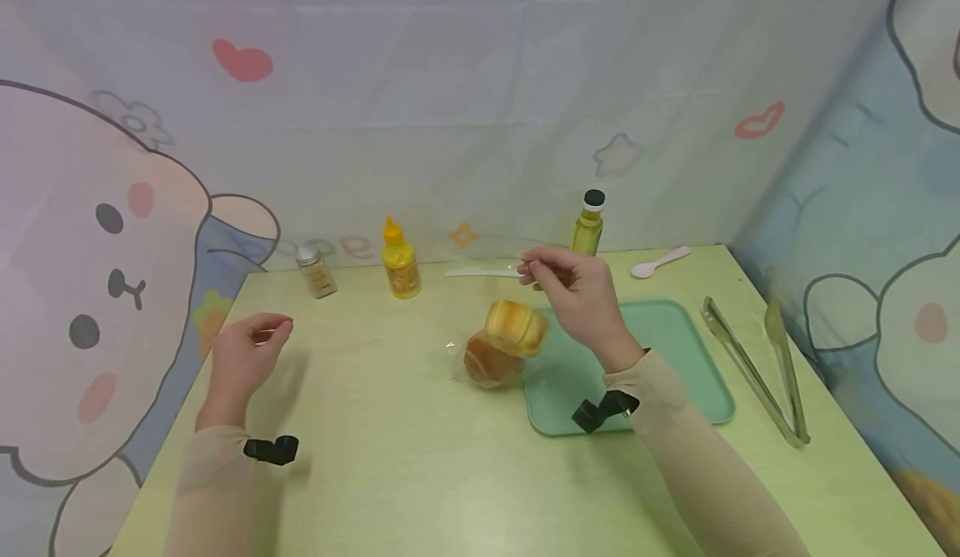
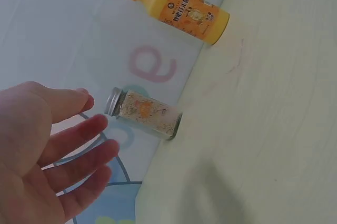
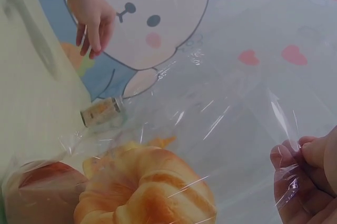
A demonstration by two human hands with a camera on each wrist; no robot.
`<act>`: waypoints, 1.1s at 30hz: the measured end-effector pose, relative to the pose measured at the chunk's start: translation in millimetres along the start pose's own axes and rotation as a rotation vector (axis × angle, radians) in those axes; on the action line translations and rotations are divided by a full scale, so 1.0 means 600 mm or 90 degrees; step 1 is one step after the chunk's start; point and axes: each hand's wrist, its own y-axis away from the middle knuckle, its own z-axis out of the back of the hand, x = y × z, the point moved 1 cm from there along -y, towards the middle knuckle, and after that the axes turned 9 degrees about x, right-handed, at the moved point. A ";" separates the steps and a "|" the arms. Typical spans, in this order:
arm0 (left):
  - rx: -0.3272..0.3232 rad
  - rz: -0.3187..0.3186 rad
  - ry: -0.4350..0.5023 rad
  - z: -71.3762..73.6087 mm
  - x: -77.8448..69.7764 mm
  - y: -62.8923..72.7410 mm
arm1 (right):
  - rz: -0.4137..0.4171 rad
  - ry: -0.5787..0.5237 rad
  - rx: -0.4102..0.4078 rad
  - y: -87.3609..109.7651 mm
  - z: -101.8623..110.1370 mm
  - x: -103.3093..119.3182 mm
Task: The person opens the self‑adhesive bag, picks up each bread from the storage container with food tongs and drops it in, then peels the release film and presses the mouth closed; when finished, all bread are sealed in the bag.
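My right hand pinches the edge of a clear plastic bag between thumb and fingers, at the table's middle right. Below it, a golden bread roll with scored ridges shows through the film. Beside and partly behind the roll is a reddish-brown bun, also behind clear film. My left hand is raised over the table's left side with nothing in it, its fingers loosely bent and apart in the left wrist view. Nearest to it stands a small seasoning jar with a metal cap.
A yellow squeeze bottle, a white plastic knife, an oil bottle and a pale spoon line the back. The green tray lies under my right forearm, with metal tongs to its right.
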 end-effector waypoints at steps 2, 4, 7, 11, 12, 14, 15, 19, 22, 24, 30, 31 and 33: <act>-0.011 -0.011 -0.014 -0.004 -0.004 0.000 | 0.000 0.000 0.003 0.000 0.000 0.000; -0.029 -0.027 -0.018 -0.008 -0.011 0.001 | 0.000 -0.001 0.004 0.000 -0.001 0.001; -0.071 -0.065 -0.008 -0.020 -0.026 -0.001 | 0.000 -0.002 0.004 0.000 -0.002 0.004; -0.057 -0.121 0.061 -0.048 -0.066 -0.006 | -0.006 -0.008 0.004 0.000 -0.004 0.005; -0.034 -0.132 0.085 -0.057 -0.081 -0.006 | -0.009 -0.009 0.003 0.000 -0.004 0.004; 0.030 -0.149 0.138 -0.075 -0.115 -0.006 | -0.013 -0.010 0.003 -0.001 -0.005 0.003; 0.062 -0.157 0.172 -0.085 -0.133 -0.006 | -0.015 -0.010 0.002 -0.001 -0.005 0.002; 0.148 -0.174 0.282 -0.122 -0.197 -0.007 | -0.025 -0.020 -0.001 -0.001 -0.006 0.000; 0.125 -0.189 0.323 -0.141 -0.226 -0.009 | -0.031 -0.023 -0.003 0.001 -0.005 0.002; 0.094 -0.205 0.346 -0.148 -0.237 -0.009 | -0.037 -0.027 -0.006 0.002 -0.003 0.003; 0.074 -0.251 0.530 -0.144 -0.254 -0.003 | -0.056 -0.050 -0.027 0.008 0.009 0.003; 0.077 -0.255 0.575 -0.141 -0.258 -0.002 | -0.057 -0.054 -0.030 0.008 0.010 0.002; 0.082 -0.267 0.666 -0.137 -0.266 0.000 | -0.055 -0.067 -0.034 0.009 0.010 0.002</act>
